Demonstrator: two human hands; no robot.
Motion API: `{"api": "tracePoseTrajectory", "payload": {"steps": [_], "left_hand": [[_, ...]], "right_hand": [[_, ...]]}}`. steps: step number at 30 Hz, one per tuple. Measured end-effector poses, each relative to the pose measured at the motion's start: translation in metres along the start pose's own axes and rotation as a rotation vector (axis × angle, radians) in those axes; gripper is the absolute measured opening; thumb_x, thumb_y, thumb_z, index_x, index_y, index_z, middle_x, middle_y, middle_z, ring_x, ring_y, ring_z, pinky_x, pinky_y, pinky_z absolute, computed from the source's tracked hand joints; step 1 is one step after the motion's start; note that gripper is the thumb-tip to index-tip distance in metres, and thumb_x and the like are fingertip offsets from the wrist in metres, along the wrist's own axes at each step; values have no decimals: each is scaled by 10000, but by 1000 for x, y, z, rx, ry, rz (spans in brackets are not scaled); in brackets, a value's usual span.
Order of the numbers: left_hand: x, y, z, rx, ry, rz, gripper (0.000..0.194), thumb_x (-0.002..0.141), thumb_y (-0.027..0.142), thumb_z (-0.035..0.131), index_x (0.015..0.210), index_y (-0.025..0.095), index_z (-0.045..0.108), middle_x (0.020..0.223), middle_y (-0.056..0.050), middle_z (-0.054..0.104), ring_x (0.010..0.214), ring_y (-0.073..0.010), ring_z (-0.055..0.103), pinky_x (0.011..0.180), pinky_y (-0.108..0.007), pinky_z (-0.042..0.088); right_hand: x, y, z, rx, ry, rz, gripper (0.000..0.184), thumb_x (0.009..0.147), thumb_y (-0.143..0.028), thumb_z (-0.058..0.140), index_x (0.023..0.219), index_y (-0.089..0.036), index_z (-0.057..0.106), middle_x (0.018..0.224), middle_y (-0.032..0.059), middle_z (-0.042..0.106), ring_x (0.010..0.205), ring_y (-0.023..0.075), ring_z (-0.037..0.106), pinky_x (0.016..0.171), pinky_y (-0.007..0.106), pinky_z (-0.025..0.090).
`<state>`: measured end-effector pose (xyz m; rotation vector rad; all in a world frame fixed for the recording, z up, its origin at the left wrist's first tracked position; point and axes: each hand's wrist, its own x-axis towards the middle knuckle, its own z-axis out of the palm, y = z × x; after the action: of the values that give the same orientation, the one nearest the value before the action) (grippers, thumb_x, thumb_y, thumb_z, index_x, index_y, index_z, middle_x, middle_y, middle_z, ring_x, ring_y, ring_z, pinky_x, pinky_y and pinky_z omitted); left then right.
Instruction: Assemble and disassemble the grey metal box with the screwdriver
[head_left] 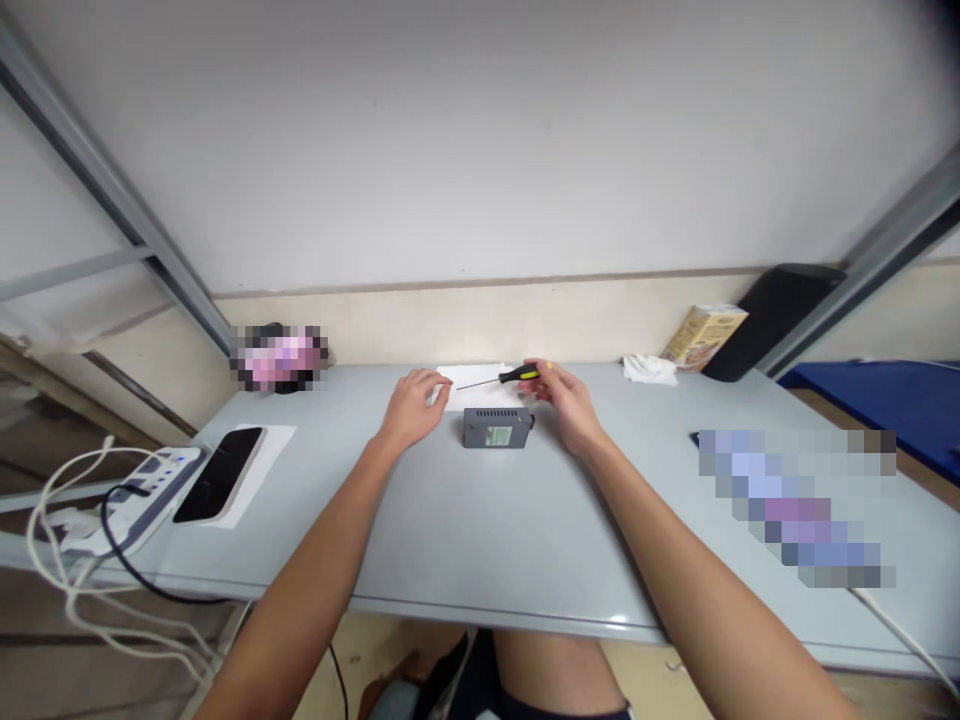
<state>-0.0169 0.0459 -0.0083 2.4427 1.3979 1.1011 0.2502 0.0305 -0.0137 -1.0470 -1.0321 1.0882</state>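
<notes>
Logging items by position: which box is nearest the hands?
The dark-grey rectangular box with green-and-white label, between left hand and right hand; the tan printed carton is farther off, by the wall.

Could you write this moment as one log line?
right hand: holds black-and-yellow screwdriver | left hand: near screwdriver's tip, grip unclear | grey vented box: on desk, labelled side toward person

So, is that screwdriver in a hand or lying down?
In hand: the right hand holds the screwdriver by its black-and-yellow handle.
</notes>
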Motion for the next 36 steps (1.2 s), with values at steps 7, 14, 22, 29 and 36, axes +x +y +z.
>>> {"api": "tracePoseTrajectory", "payload": {"steps": [7, 14, 22, 29, 36], "left_hand": [[-6, 53, -15, -377, -201, 102, 215, 980, 330, 615, 1154, 223, 682, 1174, -79, 720, 1017, -220, 666, 937, -376, 548], [-7, 52, 0, -547, -273, -57, 162, 893, 326, 734, 1007, 213, 714, 1077, -62, 752, 1029, -224, 709, 969, -381, 569], [-7, 22, 23, -677, -261, -285, 400, 872, 542, 740, 976, 159, 687, 986, -84, 764, 920, -220, 725, 848, -359, 578], [-10, 30, 24, -548, -323, -243, 289, 921, 461, 689, 945, 176, 727, 917, -46, 744, 799, -179, 658, 722, -299, 542], [-9, 32, 7, -423, -443, -156, 361, 901, 475, 727, 1152, 215, 739, 1129, -77, 728, 958, -218, 662, 868, -362, 563]], "right_hand": [[13, -22, -27, 362, 191, -75, 306, 793, -506, 729, 865, -211, 694, 626, -49, 537, 534, 95, 506, 525, 228, 421], [20, -19, -47, 517, 308, -22, 246, 831, -464, 625, 851, -219, 635, 572, -61, 442, 495, 101, 449, 483, 221, 394], [21, -13, -44, 527, 320, 42, 262, 796, -446, 640, 906, -208, 664, 608, -49, 504, 513, 99, 474, 496, 217, 411], [19, -17, -42, 534, 285, 52, 268, 779, -440, 662, 920, -213, 664, 620, -47, 518, 527, 99, 499, 500, 211, 418], [18, -19, -41, 518, 260, 21, 297, 760, -460, 673, 929, -215, 674, 629, -47, 506, 538, 104, 506, 500, 224, 431]]}}
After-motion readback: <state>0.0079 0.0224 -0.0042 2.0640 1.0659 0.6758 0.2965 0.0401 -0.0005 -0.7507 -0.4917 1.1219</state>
